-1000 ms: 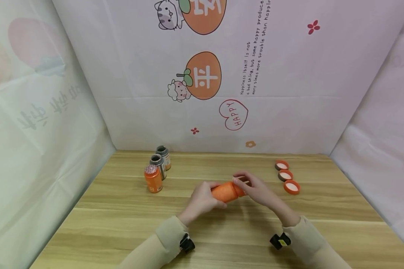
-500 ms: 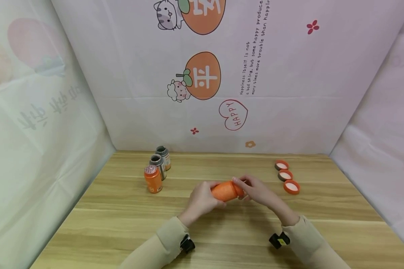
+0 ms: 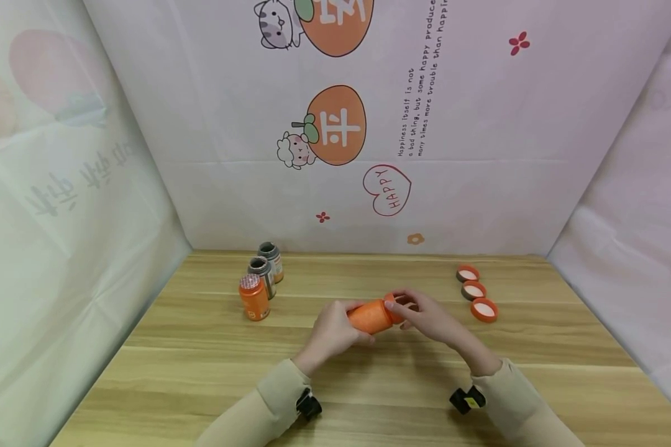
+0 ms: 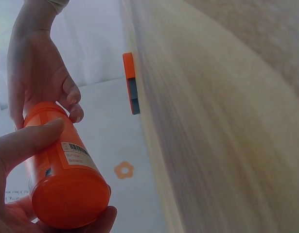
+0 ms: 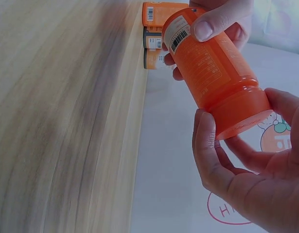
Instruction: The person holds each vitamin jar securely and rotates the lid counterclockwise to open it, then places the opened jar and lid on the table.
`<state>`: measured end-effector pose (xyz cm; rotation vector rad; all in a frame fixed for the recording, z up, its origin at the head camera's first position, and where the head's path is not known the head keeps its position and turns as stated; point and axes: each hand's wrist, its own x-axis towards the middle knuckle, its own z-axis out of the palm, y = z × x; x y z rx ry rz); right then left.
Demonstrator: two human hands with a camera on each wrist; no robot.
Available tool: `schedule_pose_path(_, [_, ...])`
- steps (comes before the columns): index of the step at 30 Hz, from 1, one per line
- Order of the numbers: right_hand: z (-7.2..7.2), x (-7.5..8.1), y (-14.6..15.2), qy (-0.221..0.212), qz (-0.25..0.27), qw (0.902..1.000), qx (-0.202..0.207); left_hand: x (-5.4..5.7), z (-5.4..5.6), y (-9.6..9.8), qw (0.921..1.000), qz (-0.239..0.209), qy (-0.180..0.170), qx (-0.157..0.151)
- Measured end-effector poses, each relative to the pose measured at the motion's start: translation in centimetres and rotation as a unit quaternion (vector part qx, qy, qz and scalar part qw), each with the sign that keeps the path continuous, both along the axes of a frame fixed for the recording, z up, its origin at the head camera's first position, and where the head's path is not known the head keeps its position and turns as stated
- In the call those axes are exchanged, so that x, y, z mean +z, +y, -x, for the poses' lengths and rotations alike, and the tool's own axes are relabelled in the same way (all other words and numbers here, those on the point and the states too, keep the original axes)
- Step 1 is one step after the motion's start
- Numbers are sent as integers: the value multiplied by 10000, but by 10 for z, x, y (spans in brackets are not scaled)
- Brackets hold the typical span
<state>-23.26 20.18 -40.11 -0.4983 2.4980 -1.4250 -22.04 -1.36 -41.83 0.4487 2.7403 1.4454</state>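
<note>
Tilted above the table, an orange bottle (image 3: 371, 317) with a barcode label lies in my left hand (image 3: 335, 329). In the left wrist view its rounded base (image 4: 70, 201) faces the camera, thumb across the side. My right hand (image 3: 429, 316) pinches the bottle's orange cap (image 3: 394, 309); the right wrist view shows thumb and fingertips on opposite sides of the cap's rim (image 5: 241, 110). The cap sits on the bottle's neck, pointing right toward the right palm.
At back left, an orange bottle (image 3: 254, 298) and two grey-topped open bottles (image 3: 261, 270) (image 3: 270, 256) stand in a row. Three upturned caps (image 3: 484, 310) (image 3: 473, 290) (image 3: 467, 273) lie at back right on the wooden table (image 3: 201, 372). A printed cloth (image 3: 458, 205) hangs behind.
The right hand's fingers have shifted their hold around the cap, spreading, closing round it and turning. The left hand keeps its grip on the bottle, moving slightly left.
</note>
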Motion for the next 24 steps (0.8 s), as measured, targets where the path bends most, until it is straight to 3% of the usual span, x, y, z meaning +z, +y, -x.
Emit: schedule_pose_path(24, [-3, 3, 7, 834, 492, 9926, 735, -3, 2, -5, 9995, -266, 53, -183])
